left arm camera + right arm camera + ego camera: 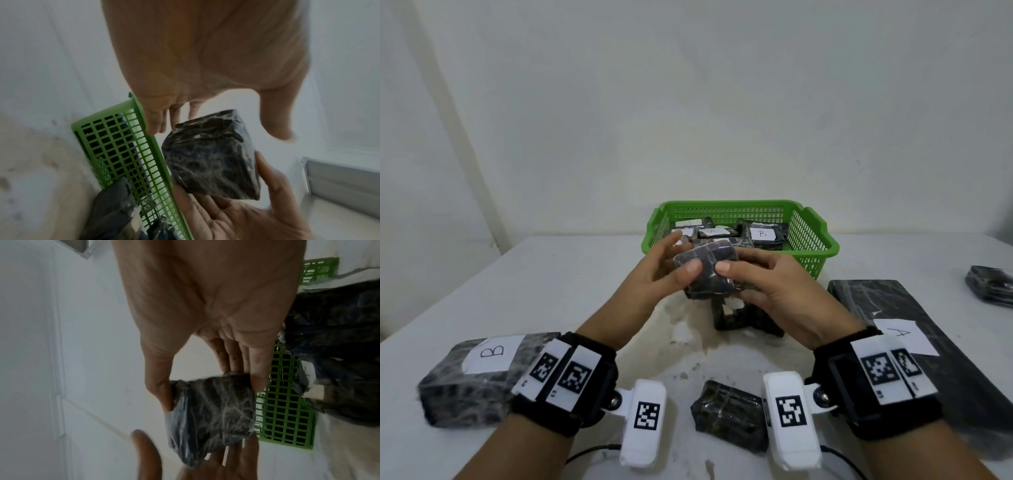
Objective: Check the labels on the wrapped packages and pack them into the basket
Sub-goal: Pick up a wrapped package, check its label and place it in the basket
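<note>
A small dark wrapped package (705, 274) (211, 155) (211, 408) is held up over the table, just in front of the green basket (820, 228). My right hand (744, 275) pinches it between thumb and fingers, as the right wrist view shows. My left hand (666, 270) is spread, its straight fingers touching the package's far side and its thumb standing apart from it. No label shows on the sides I can see. Inside the basket lie several wrapped packages, one labelled B (762, 234) and others labelled A.
More wrapped packages lie on the white table: a block labelled B (479, 373) at the front left, a long flat one labelled A (893, 329) at the right, a small one (729, 418) between my wrists, one (739, 317) under my hands, one (989, 287) far right.
</note>
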